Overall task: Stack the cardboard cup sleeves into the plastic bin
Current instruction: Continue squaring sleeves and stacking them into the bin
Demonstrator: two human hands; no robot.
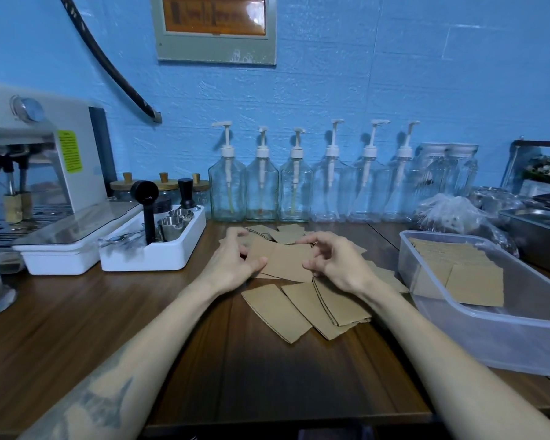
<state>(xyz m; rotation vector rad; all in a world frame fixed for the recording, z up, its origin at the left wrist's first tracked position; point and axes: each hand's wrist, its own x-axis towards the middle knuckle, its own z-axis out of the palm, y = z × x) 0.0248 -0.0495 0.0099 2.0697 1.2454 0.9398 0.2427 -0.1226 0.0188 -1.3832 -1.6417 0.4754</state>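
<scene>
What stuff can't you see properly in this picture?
Head view only:
- Sleeves beneath both hands: left hand and right hand cover them, so the count is unclear.
- Bin: right end cut off by the frame edge.
- Wall sign: text blurred, top cropped.
- Yellow sticker: print too small.

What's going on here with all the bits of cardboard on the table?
A person is sorting flat cardboard cup sleeves that lie scattered on a wooden table. The left hand and right hand are both at one sleeve in the middle of the pile, fingers curled around its edges. To the right stands a clear plastic bin that already holds a row of sleeves. Many remain loose on the table, so the job is only partly done.
</scene>
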